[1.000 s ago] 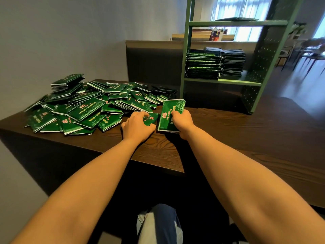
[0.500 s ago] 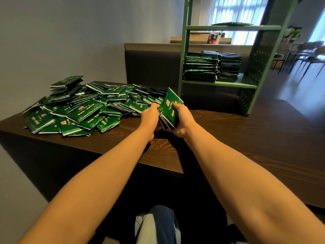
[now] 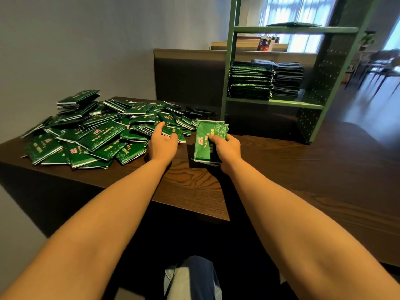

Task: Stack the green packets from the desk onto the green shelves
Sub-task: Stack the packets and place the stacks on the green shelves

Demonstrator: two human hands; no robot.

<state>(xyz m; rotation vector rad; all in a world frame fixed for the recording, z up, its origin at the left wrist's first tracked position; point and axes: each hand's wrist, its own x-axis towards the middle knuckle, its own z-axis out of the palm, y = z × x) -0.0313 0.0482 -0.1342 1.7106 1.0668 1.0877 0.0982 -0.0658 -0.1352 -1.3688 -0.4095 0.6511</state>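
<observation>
A loose heap of green packets (image 3: 91, 135) covers the left part of the dark wooden desk (image 3: 281, 169). My right hand (image 3: 227, 150) is shut on a small stack of green packets (image 3: 205, 141), held flat just above the desk. My left hand (image 3: 162, 141) reaches onto the near right edge of the heap, fingers spread over a packet there, thumb apart. The green shelves (image 3: 275, 102) stand on the desk at the back right. On the middle shelf sit two piles of stacked packets (image 3: 251, 81). One flat packet (image 3: 292, 24) lies on the top shelf.
A grey wall runs along the left. A dark partition (image 3: 188, 76) stands behind the desk. The shelf's perforated side panel (image 3: 320, 83) is on the right. Chairs (image 3: 376, 68) and windows lie far right. My knee (image 3: 194, 278) shows below the desk edge.
My left hand let go of the held stack and moved left onto the heap. The stack in my right hand went from tilted upright to lying flat.
</observation>
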